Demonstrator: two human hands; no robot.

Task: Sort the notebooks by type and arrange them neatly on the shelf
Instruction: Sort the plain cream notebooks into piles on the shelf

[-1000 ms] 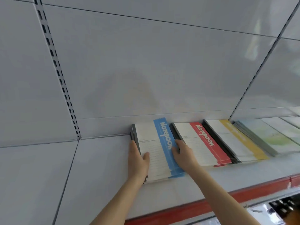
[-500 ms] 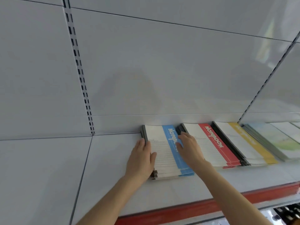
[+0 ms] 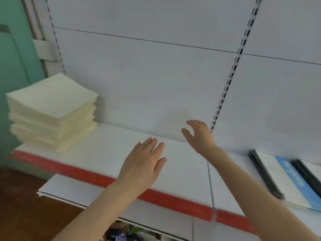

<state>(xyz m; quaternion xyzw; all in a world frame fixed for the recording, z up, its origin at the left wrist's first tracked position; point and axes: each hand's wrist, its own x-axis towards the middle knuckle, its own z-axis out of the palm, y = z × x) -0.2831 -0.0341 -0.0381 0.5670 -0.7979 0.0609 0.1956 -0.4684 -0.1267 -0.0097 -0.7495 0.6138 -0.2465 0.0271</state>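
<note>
A tall stack of pale yellow notebooks (image 3: pixel 52 110) stands at the far left end of the white shelf (image 3: pixel 104 150). At the right edge lies a stack of white notebooks with a blue stripe (image 3: pixel 288 178), dark spines to its left. My left hand (image 3: pixel 144 164) hovers flat over the bare shelf, fingers apart, holding nothing. My right hand (image 3: pixel 199 134) is raised near the back panel, fingers loosely spread and empty. Both hands are well apart from either stack.
A red strip (image 3: pixel 86 173) runs along the shelf's front edge. A slotted upright (image 3: pixel 231 73) divides the white back panel. A green wall (image 3: pixel 12 66) borders the left. Below, a lower white shelf (image 3: pixel 73 190) juts out over wooden floor.
Both hands have let go of the blue-striped notebook stack and moved left over bare shelf. The view swung left, bringing the yellow stack into sight.
</note>
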